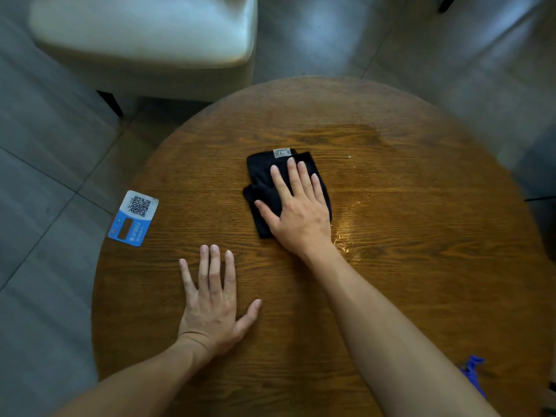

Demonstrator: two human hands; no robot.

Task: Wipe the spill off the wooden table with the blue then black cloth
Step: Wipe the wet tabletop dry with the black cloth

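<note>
This looks like a café or small eatery. A QR-code card (pixel 133 218) is stuck at the edge of a round wooden tabletop (pixel 421 236). A cream upholstered seat (pixel 144 40) stands beside it on grey floor tiles (pixel 45 145).

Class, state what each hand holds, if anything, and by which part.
Right hand presses flat on the black cloth's right half, not gripping. Left hand lies flat on the wooden table, holding nothing.
</note>
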